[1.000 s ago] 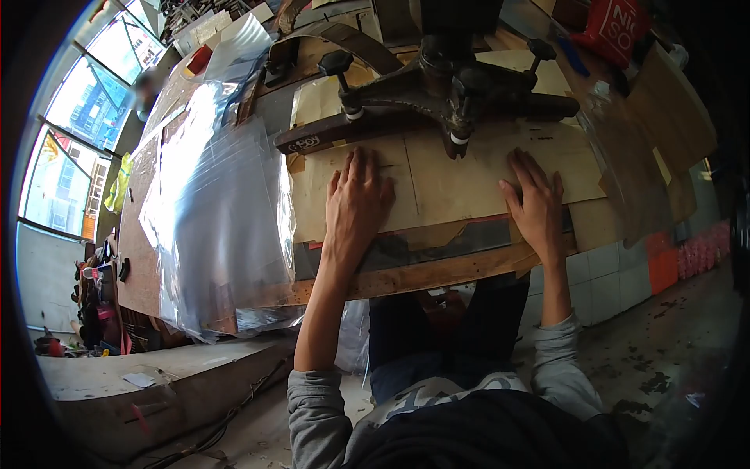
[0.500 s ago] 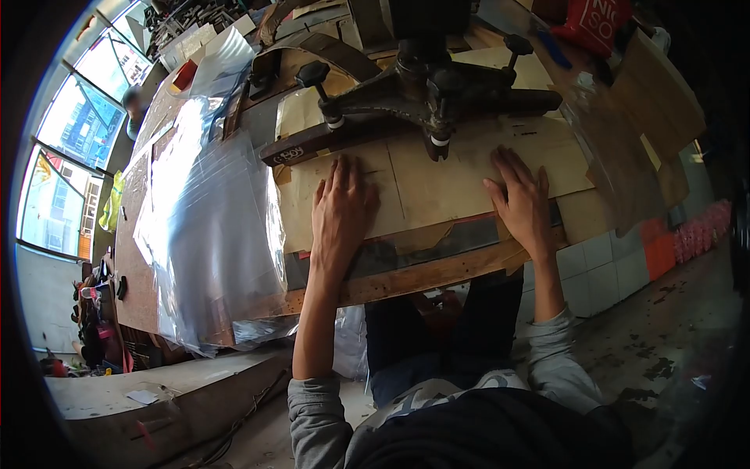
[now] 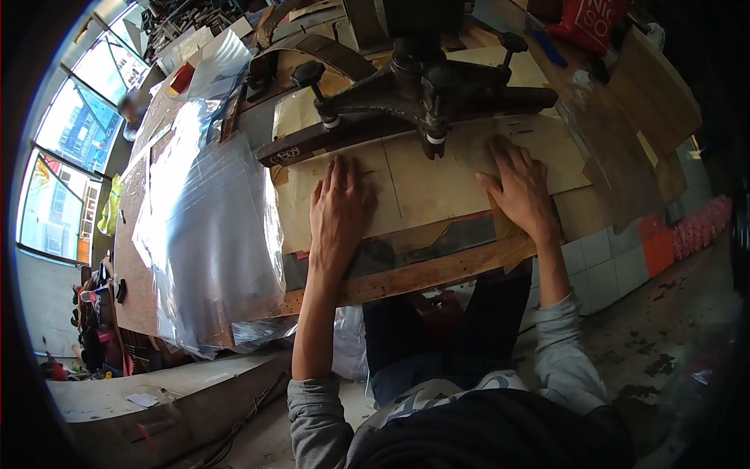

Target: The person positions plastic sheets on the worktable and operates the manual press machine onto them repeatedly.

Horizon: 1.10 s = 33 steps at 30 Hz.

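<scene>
My left hand (image 3: 339, 205) lies flat on a pale tan sheet (image 3: 433, 187), fingers stretched forward and close together. On the same sheet, farther right, my right hand (image 3: 522, 186) rests palm down with its thumb spread. A dark line crosses the sheet between my hands. Just beyond my fingertips stands a dark metal machine head (image 3: 426, 90) with black knobs and a small forked tip that points down. A long dark bar (image 3: 351, 134) runs across the sheet beneath it. Neither hand grips anything.
Clear plastic sheets (image 3: 215, 242) cover the table's left side. Brown card (image 3: 652, 98) and more plastic lie at the right, near a red bag (image 3: 590, 23). The wooden table edge (image 3: 414, 273) is close to my body. Another person (image 3: 133, 113) is by the windows.
My right hand has slid slightly forward on the sheet, and its forearm has shifted a little right. The left hand stays nearly in place. The view has tilted slightly.
</scene>
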Each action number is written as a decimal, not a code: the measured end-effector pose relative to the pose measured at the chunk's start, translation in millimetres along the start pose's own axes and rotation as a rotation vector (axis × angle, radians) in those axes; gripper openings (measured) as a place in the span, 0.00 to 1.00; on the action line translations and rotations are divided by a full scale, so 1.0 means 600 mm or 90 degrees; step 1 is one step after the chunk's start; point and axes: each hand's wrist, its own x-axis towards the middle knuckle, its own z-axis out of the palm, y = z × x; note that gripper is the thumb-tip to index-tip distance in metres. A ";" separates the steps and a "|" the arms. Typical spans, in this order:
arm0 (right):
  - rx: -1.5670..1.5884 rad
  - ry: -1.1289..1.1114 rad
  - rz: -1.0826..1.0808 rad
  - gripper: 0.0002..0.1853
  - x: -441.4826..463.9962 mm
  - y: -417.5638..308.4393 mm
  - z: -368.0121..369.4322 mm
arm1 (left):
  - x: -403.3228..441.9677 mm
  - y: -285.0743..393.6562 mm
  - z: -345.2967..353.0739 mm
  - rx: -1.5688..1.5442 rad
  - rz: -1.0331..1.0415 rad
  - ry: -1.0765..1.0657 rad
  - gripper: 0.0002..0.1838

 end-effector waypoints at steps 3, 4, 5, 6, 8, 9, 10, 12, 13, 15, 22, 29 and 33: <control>-0.030 -0.022 -0.026 0.30 0.005 0.005 -0.003 | 0.001 0.001 0.002 0.004 0.009 0.004 0.28; -0.036 -0.024 -0.030 0.30 0.005 0.007 -0.001 | 0.001 0.002 0.001 0.003 0.007 -0.001 0.28; -0.041 -0.025 -0.034 0.30 0.005 0.008 0.001 | 0.001 0.002 -0.001 0.004 0.005 -0.005 0.28; -0.039 -0.025 -0.035 0.30 0.003 0.009 0.003 | -0.001 0.001 0.001 0.003 0.008 -0.003 0.28; -0.036 -0.019 -0.040 0.31 0.006 0.012 0.005 | 0.000 -0.002 0.004 0.002 0.015 0.009 0.28; -0.031 -0.019 -0.040 0.31 0.008 0.012 0.004 | 0.001 -0.002 0.004 0.001 0.015 0.011 0.28; -0.024 -0.021 -0.038 0.31 0.008 0.012 0.004 | 0.000 -0.002 0.003 0.001 0.015 0.012 0.28; -0.023 -0.012 -0.040 0.31 0.007 0.011 0.005 | 0.000 -0.002 0.004 0.000 0.014 0.011 0.28; -0.028 -0.001 -0.045 0.31 0.007 0.011 0.007 | 0.000 -0.002 0.006 0.000 0.013 0.010 0.28; -0.030 0.013 -0.049 0.31 0.007 0.009 0.007 | 0.000 -0.002 0.005 -0.001 0.013 0.012 0.28; -0.012 0.017 -0.043 0.30 0.005 0.006 0.006 | 0.000 -0.001 0.001 -0.005 0.009 0.014 0.28; -0.009 0.032 -0.044 0.29 0.002 0.007 0.009 | 0.001 -0.004 0.004 -0.002 0.018 0.018 0.28; -0.008 0.034 -0.044 0.29 0.002 0.007 0.007 | 0.001 -0.003 0.003 -0.005 0.018 0.020 0.28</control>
